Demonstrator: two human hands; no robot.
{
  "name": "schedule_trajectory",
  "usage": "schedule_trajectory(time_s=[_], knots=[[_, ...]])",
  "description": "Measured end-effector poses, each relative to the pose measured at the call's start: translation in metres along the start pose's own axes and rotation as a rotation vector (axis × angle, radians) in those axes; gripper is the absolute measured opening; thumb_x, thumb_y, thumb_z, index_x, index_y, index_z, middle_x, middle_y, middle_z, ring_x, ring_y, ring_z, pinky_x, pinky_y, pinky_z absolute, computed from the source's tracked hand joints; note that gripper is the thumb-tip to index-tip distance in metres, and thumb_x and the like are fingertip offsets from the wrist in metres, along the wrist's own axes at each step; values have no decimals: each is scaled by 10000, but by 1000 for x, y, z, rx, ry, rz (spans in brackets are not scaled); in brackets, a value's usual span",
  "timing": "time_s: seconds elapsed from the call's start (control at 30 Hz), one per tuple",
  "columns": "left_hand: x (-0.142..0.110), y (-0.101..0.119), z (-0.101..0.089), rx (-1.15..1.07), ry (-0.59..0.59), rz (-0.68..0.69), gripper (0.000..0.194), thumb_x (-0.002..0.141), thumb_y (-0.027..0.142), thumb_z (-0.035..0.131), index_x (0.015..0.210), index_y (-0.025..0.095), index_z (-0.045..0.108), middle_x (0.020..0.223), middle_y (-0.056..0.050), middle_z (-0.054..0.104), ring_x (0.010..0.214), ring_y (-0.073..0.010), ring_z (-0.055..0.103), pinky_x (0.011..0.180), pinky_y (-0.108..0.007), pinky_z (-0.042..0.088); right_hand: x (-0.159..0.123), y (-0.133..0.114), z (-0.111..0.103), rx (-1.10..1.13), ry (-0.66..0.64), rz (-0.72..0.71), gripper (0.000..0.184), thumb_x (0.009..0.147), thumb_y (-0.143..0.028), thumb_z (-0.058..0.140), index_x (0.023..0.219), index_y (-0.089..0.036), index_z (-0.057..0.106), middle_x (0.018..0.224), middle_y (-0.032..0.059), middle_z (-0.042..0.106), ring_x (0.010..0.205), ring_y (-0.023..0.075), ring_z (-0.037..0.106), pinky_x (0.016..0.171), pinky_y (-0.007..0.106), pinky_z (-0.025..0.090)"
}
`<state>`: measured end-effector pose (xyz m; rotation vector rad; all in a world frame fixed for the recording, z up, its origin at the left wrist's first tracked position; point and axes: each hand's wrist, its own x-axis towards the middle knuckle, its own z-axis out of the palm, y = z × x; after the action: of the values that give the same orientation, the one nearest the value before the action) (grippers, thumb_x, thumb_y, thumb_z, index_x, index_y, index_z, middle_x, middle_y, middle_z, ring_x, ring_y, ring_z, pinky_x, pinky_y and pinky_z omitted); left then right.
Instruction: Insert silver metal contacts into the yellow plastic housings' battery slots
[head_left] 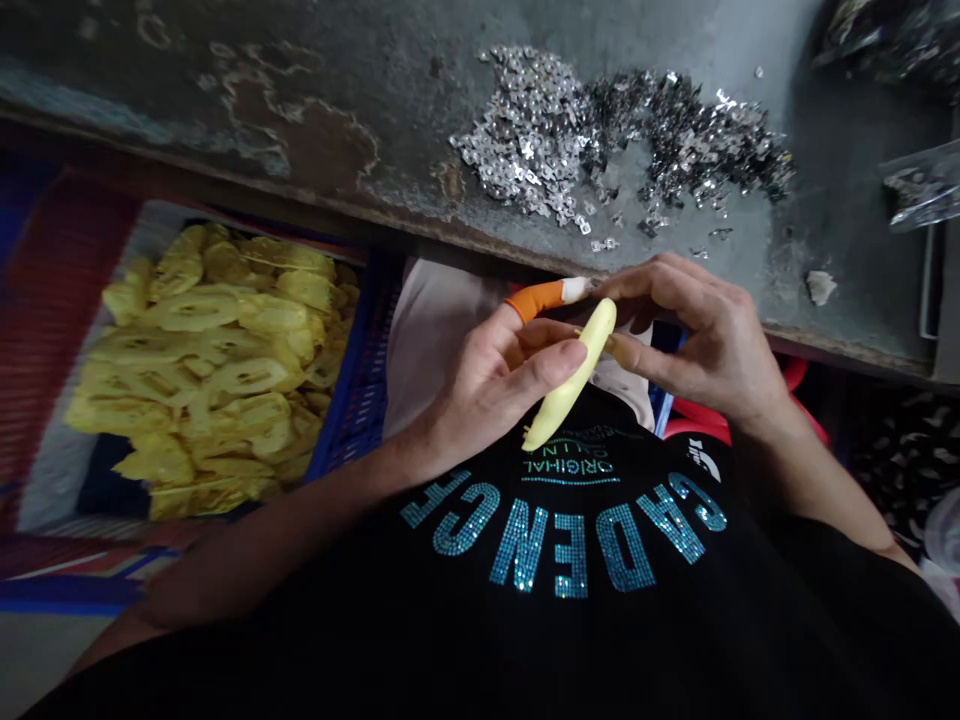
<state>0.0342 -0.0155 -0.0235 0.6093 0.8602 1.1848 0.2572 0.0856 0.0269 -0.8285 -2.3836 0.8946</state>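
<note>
My left hand (487, 380) is closed on a pale yellow, curved piece (571, 385), pinched under the thumb and held at a slant in front of my chest. One of its fingers wears an orange sleeve (536, 299) with a white tip. At the piece's upper end, my right hand (697, 330) has its fingers bent and its thumb close to the piece's side. What its fingertips hold, if anything, is hidden. Just beyond the hands, small shiny metal clips (525, 140) lie heaped on the grey worktable (420, 110).
To the left, a blue crate (341, 385) holds many yellow ring-shaped pieces (199, 370). The worktable's edge runs close past my hands. Clear plastic bags (926, 188) with metal bits lie at the right, and a small pale lump (820, 287) sits near the edge.
</note>
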Motion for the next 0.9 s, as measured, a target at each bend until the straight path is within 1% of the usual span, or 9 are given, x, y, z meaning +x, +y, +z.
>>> schedule_trajectory(time_s=[0.07, 0.13, 0.3, 0.4, 0.57, 0.67, 0.77, 0.83, 0.9], knots=[[-6, 1, -4, 93, -41, 79, 528, 1045, 415, 914, 1534, 280, 764, 1217, -27, 892, 969, -170, 844, 763, -211, 649, -2, 2, 9, -31, 67, -26, 208, 1077, -394, 809, 1232, -256, 805, 1089, 52, 822, 865, 202, 755, 779, 359, 679], [-12, 4, -8, 233, -81, 172, 526, 1087, 373, 858, 1596, 296, 753, 1368, -46, 884, 1099, -205, 864, 885, -253, 693, -8, 7, 21, -51, 186, -77, 204, 1059, -386, 811, 1229, -273, 801, 1098, 56, 837, 916, 232, 782, 823, 397, 687], [-18, 16, -12, 642, -122, 423, 623, 932, 304, 990, 1534, 263, 836, 1509, -85, 853, 1286, -332, 844, 1188, -438, 679, -22, 20, 48, -47, 443, -202, 294, 1037, -325, 820, 1328, -296, 781, 1166, 64, 877, 1014, 274, 834, 875, 450, 692], [-17, 20, -10, 724, -145, 486, 575, 946, 286, 978, 1507, 278, 856, 1568, -77, 829, 1378, -346, 830, 1252, -459, 651, -24, 23, 54, -43, 496, -241, 327, 1023, -300, 836, 1345, -290, 782, 1175, 68, 892, 1027, 283, 850, 872, 455, 703], [-13, 14, -13, 781, -166, 578, 582, 960, 242, 968, 1529, 285, 852, 1576, -63, 826, 1399, -310, 835, 1225, -367, 665, -23, 25, 55, 24, 508, -236, 318, 1015, -301, 862, 1327, -282, 802, 1158, 56, 898, 1027, 257, 854, 870, 410, 694], [-7, 12, -25, 765, -201, 519, 544, 1044, 341, 894, 1579, 266, 824, 1498, -79, 866, 1292, -304, 874, 1156, -343, 685, -23, 30, 52, 133, 461, -81, 262, 989, -320, 886, 1243, -284, 832, 1113, 31, 890, 967, 221, 840, 857, 384, 684], [0, 19, -41, 723, -285, 328, 566, 1207, 443, 600, 1741, 273, 680, 1441, -98, 885, 1155, -303, 892, 1067, -397, 710, -20, 37, 53, 523, 380, 225, 273, 937, -403, 949, 1152, -274, 842, 1002, 1, 873, 851, 180, 824, 771, 326, 684], [7, 27, -49, 766, -310, 315, 634, 1177, 405, 641, 1800, 294, 603, 1597, -101, 810, 1363, -348, 828, 1207, -473, 649, -15, 38, 59, 820, 316, 385, 360, 863, -467, 1020, 1097, -271, 830, 937, -17, 864, 792, 165, 814, 736, 299, 693], [13, 35, -53, 817, -308, 389, 744, 1022, 323, 859, 1741, 310, 671, 1760, -85, 688, 1627, -413, 648, 1395, -558, 486, -9, 35, 69, 1001, 227, 489, 416, 794, -495, 1070, 1041, -269, 822, 898, -28, 849, 748, 150, 788, 717, 285, 697]])
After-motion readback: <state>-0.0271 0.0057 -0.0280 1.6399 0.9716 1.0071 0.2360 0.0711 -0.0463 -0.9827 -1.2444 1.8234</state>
